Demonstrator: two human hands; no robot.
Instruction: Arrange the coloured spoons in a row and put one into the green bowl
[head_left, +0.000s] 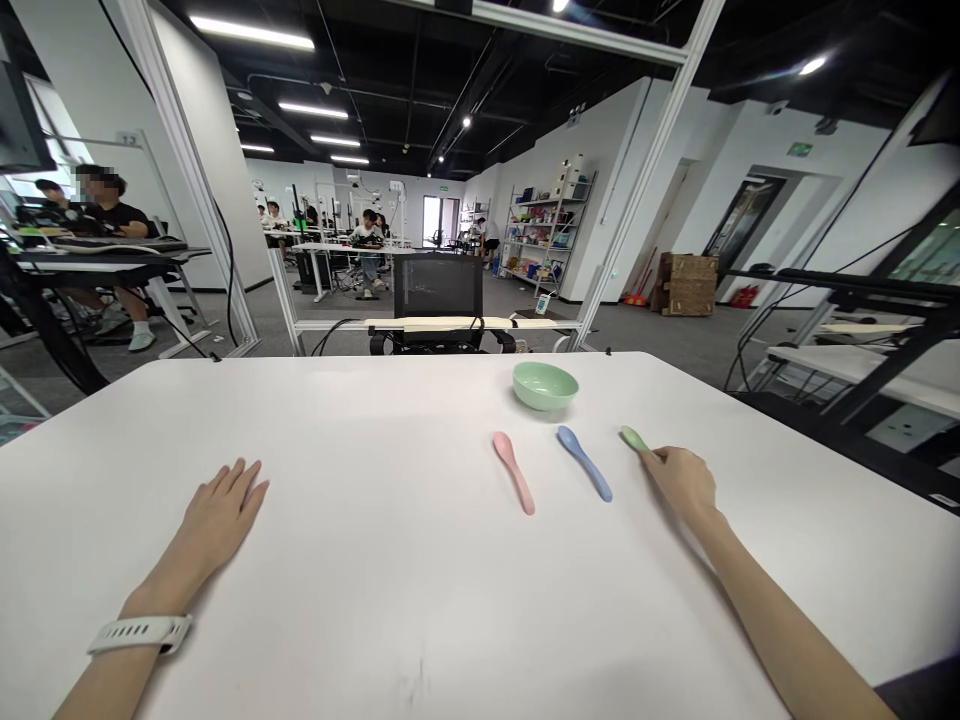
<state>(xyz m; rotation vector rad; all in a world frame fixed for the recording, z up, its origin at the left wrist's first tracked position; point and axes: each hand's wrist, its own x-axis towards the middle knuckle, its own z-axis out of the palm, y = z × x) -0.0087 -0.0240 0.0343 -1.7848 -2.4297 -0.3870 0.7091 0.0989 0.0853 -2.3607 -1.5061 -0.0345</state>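
Note:
My right hand (684,482) is closed around the handle of a green spoon (634,438), whose bowl end sticks out to the left, close to the tabletop. Most of that handle is hidden by my fingers. Left of it lie a blue spoon (585,464) and a pink spoon (514,473), each with its bowl end pointing away from me. Behind the spoons stands a green bowl (545,388), upright. Palm down on the left side of the table rests my left hand (223,515), fingers stretched out and holding nothing.
The white table (360,600) has a metal frame (637,190) rising at its far side. Beyond its far edge stands a black office chair (439,287). A dark metal rack (862,300) is off to the right. Several people sit at desks farther back.

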